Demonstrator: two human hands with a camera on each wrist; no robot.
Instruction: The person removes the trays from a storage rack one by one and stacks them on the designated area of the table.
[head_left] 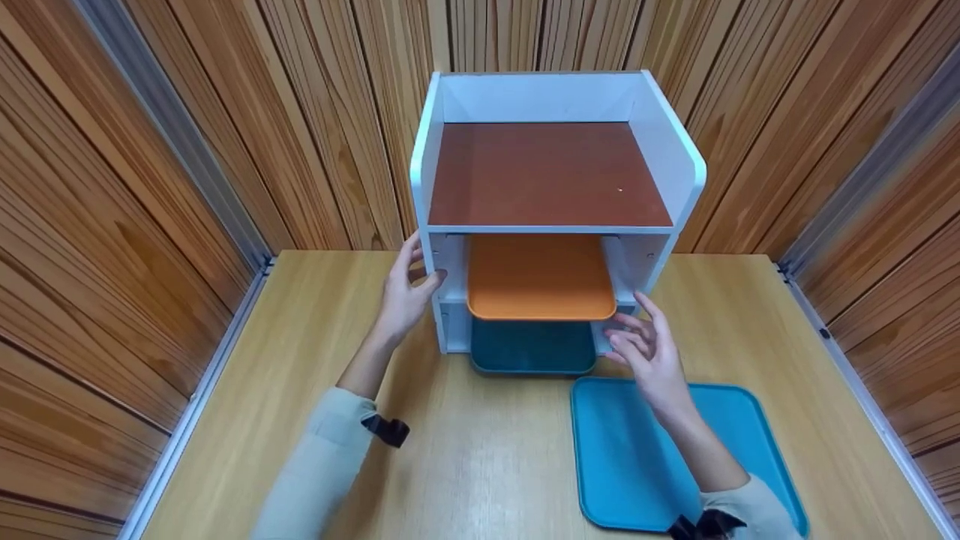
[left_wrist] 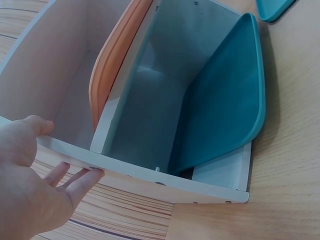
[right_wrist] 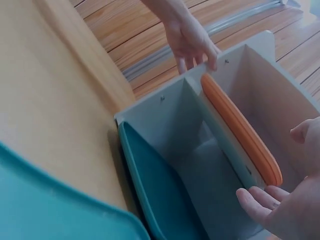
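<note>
I count three trays: one orange tray [head_left: 540,277], one dark teal tray [head_left: 532,346] and one light blue tray [head_left: 637,465]. I count one white shelf [head_left: 555,97], one table [head_left: 480,450] and two hands.

The white shelf rack [head_left: 675,161] looks like painted board, smooth and matt, and its top level carries a reddish-brown panel [head_left: 547,176] with a dull, even finish. The orange tray [head_left: 540,279] in the middle slot and the dark teal tray [head_left: 532,346] below it look like moulded plastic, smooth with a soft sheen. The light blue tray [head_left: 622,465] near the front right corner of the tabletop seems the same plastic. The tabletop [head_left: 487,465] is pale wood-grain laminate, slightly glossy. The walls [head_left: 150,150] show wooden planks with strong grain.
</note>
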